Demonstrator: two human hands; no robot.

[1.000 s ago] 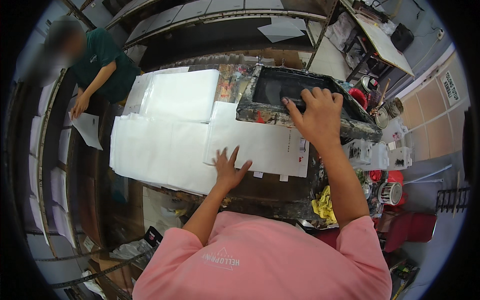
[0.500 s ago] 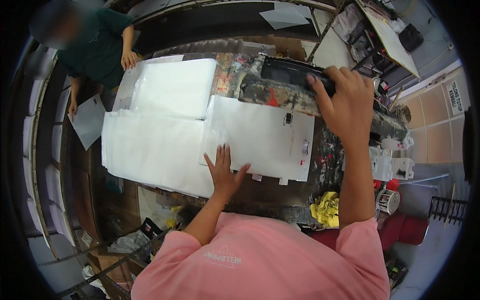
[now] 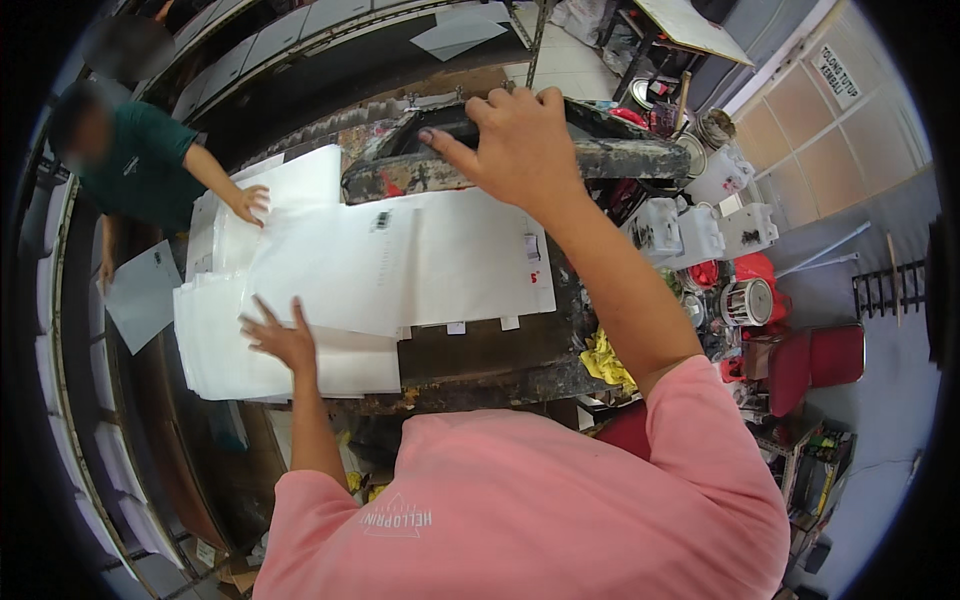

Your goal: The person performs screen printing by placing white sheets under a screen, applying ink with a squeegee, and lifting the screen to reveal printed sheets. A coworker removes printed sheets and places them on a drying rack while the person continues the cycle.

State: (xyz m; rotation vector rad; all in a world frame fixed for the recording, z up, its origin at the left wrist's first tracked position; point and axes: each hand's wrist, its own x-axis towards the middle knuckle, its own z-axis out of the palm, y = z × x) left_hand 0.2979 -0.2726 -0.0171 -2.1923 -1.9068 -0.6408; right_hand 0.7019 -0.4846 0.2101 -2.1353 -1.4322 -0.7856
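Note:
My left hand (image 3: 282, 340), its fingers spread, is at the near left corner of a white printed sheet (image 3: 330, 255) with a small dark block printed on it. That sheet lies slanted, partly over a stack of white sheets (image 3: 225, 345) and partly over another printed sheet (image 3: 480, 255) on the dark printing bed (image 3: 470, 355). Beyond the sheets, a paint-stained screen frame (image 3: 640, 158) is lifted, with a dark mesh inside. My right hand (image 3: 522, 145) is closed over its near bar, thumb to the left; the fingertips are partly hidden behind it.
At the left, a co-worker's hand (image 3: 250, 203) is over the stack's far part; the other is at a grey sheet (image 3: 143, 295). Crumpled yellow cloth (image 3: 605, 362) sits at the bed's right edge. White jugs (image 3: 700, 235), a paint tin (image 3: 747, 301) and a red chair (image 3: 835, 355) stand to the right.
The top printed sheet has slid left over the stack with my left hand, showing another sheet underneath. My view has turned right. The co-worker's hand has come in over the stack.

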